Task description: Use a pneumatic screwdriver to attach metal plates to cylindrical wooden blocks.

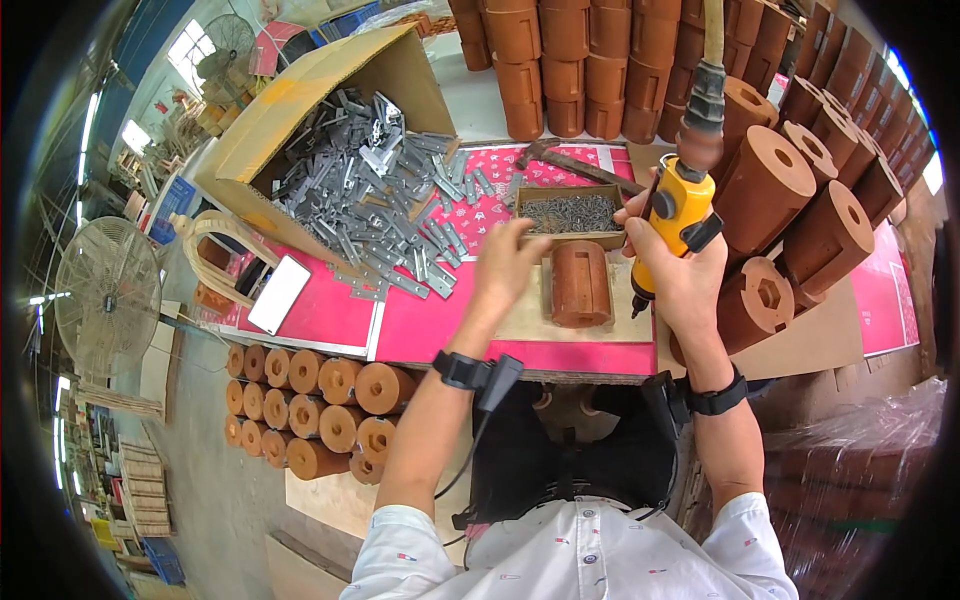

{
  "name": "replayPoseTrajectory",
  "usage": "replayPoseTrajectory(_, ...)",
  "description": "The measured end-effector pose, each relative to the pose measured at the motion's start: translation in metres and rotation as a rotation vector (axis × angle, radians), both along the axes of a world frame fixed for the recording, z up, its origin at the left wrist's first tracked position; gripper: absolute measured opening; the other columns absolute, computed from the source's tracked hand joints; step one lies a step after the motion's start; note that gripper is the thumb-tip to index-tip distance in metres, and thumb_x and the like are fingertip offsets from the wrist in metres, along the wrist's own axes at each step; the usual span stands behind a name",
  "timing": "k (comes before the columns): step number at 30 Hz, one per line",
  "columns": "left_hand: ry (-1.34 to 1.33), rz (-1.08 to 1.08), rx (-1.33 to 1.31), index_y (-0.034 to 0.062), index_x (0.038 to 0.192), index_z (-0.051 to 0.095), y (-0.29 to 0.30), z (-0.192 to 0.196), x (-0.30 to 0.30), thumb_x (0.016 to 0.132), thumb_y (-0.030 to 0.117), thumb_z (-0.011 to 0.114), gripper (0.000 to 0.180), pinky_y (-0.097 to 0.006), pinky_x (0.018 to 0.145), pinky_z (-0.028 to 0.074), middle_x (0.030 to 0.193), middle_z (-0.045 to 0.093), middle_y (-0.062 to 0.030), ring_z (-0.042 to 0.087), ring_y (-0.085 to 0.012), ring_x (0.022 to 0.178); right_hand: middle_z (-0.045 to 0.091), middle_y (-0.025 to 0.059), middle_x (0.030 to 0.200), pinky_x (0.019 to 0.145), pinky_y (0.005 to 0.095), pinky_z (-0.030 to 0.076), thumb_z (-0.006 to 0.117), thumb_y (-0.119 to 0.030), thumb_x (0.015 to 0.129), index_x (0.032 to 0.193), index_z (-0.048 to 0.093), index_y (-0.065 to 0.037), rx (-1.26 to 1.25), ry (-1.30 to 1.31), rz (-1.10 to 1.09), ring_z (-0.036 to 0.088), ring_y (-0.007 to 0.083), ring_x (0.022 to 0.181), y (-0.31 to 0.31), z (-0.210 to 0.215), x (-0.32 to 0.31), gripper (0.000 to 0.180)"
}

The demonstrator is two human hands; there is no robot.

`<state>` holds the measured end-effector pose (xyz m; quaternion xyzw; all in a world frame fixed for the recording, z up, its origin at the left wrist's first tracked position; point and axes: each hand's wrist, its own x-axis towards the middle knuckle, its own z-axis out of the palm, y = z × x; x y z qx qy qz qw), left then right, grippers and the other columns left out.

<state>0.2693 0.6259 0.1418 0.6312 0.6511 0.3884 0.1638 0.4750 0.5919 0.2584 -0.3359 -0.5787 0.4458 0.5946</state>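
My right hand is wrapped round a yellow power screwdriver, its dark bit pointing down beside a pale board. On that board lies a reddish-brown wooden cylinder with a slot along its side. My left hand hovers left of the cylinder, fingers apart and stretched toward a small open box of screws; I see nothing held in it. A hammer lies behind the screw box.
A tipped cardboard box spills metal brackets across the pink tabletop. Wooden cylinders crowd the right side, with stacked ones behind. A white phone rests at the left edge; more cylinders are stacked below.
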Motion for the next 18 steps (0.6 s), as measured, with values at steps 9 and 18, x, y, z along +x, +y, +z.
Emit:
replayPoseTrajectory(9, 0.629, 0.07, -0.329, 0.0076, 0.124, 0.06, 0.024, -0.012, -0.108, 0.059, 0.031, 0.081, 0.072, -0.043, 0.102, 0.038, 0.127, 0.057, -0.0188, 0.045, -0.0356, 0.125, 0.063, 0.0016, 0.089, 0.075, 0.0239, 0.049, 0.068, -0.002, 0.079, 0.108, 0.056, 0.0, 0.039, 0.016, -0.006, 0.059, 0.0075, 0.08, 0.002, -0.001, -0.002, 0.031)
replayPoseTrajectory(18, 0.525, -0.074, -0.366, 0.0027, 0.118, 0.063, 0.033, 0.001, -0.12, 0.059, 0.028, 0.081, 0.066, -0.042, 0.095, 0.044, 0.113, 0.064, -0.0211, 0.058, -0.0367, 0.109, 0.062, 0.002, 0.093, 0.08, 0.0247, 0.048, 0.069, -0.004, 0.079, 0.113, 0.056, 0.0, 0.031, 0.026, 0.022, 0.057, 0.0081, 0.085, 0.001, 0.0, -0.001, 0.037)
